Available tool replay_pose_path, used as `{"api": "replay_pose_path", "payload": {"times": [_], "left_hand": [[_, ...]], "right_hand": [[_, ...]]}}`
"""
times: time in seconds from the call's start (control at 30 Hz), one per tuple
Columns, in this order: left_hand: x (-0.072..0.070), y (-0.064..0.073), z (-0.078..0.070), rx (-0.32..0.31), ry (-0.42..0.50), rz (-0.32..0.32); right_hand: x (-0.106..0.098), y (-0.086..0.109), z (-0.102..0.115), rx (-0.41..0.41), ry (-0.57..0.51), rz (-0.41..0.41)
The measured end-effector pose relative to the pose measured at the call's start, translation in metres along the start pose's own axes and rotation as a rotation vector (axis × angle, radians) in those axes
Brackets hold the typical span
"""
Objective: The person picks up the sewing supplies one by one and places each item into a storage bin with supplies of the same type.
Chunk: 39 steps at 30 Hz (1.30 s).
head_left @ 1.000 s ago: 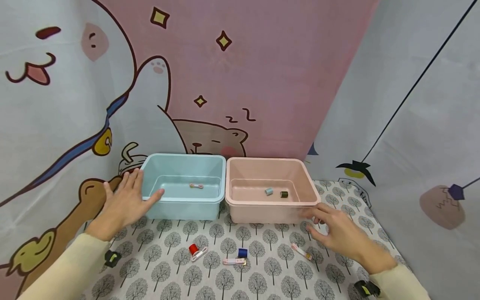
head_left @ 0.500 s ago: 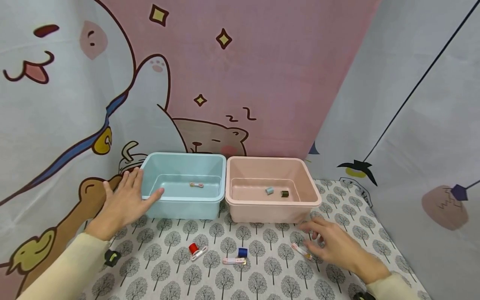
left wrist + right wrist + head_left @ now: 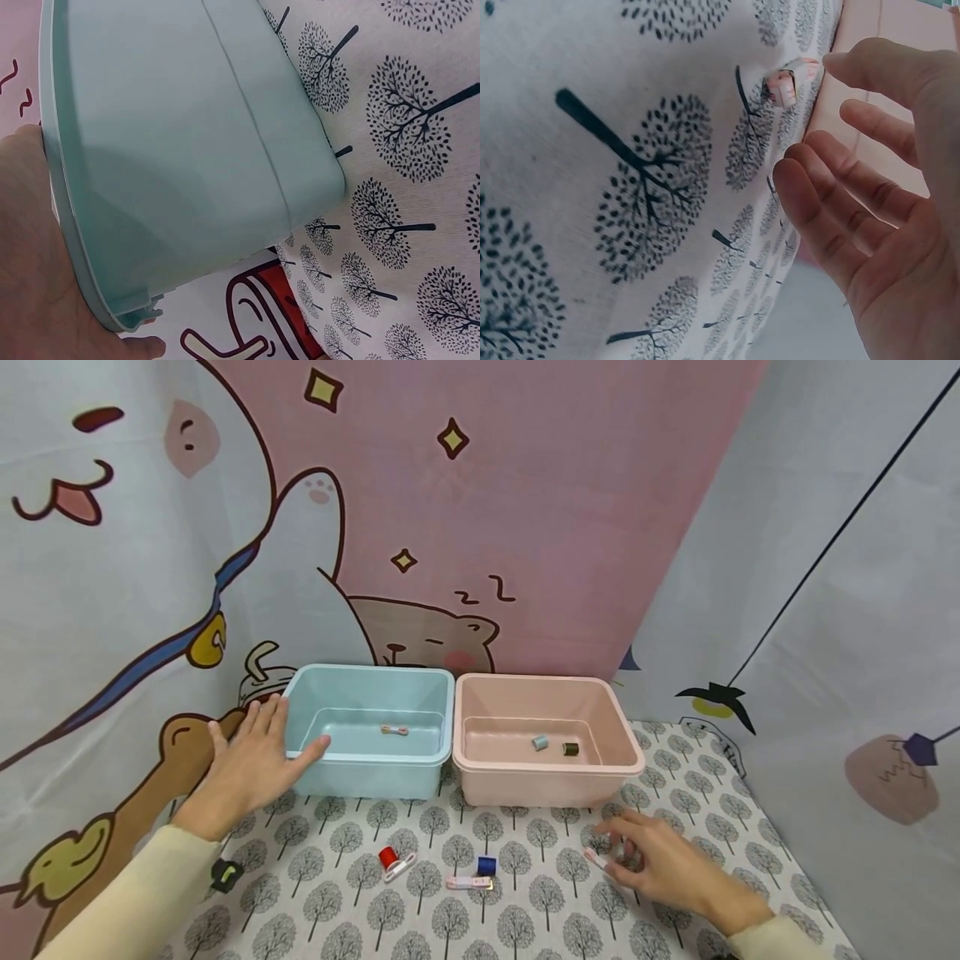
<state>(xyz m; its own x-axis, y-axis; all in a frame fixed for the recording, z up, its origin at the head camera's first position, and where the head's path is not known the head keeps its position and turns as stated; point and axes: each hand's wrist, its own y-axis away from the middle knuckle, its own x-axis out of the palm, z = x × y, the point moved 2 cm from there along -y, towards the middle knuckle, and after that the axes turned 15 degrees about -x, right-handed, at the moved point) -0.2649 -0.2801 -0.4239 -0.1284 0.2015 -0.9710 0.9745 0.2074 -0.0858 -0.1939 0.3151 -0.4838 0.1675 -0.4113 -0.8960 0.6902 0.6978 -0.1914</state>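
My left hand [image 3: 251,768] lies with straight, spread fingers against the left rim of the light blue bin [image 3: 367,777]. Near the pink bin's front right corner, my right hand [image 3: 663,864] hovers over a small pale folded strip [image 3: 595,858], which it partly hides in the head view. Seen from the right wrist, this bundle [image 3: 786,88] has pink marks, and the loosely bent fingers stand apart from it with nothing between them. The pink bin [image 3: 547,785] holds a light blue thread spool [image 3: 540,742] and a dark green one [image 3: 571,749]. A small pale bundle [image 3: 393,730] lies inside the blue bin.
On the tree-print cloth [image 3: 412,931] are a red thread spool [image 3: 387,857] beside a white bundle [image 3: 400,867], and a blue spool [image 3: 487,865] beside a pinkish bundle [image 3: 469,882]. A printed backdrop [image 3: 555,527] rises behind the bins.
My right hand has moved from the pink bin's front right corner, down and toward me, over the pale bundle. The left hand has stayed at the blue bin.
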Motion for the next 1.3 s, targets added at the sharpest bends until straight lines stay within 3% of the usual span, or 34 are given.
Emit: {"api": "replay_pose_path", "payload": {"times": [0.77, 1.03, 1.3], "left_hand": [[-0.001, 0.002, -0.002, -0.007, 0.013, -0.024], [0.002, 0.001, -0.001, -0.010, 0.016, -0.016], [0.001, 0.002, -0.001, -0.015, 0.022, -0.018]], "right_hand": [[0.014, -0.003, 0.000, -0.032, -0.008, 0.001], [0.018, -0.005, -0.001, -0.128, -0.032, -0.031], [0.018, -0.007, -0.001, -0.142, -0.005, -0.036]]}}
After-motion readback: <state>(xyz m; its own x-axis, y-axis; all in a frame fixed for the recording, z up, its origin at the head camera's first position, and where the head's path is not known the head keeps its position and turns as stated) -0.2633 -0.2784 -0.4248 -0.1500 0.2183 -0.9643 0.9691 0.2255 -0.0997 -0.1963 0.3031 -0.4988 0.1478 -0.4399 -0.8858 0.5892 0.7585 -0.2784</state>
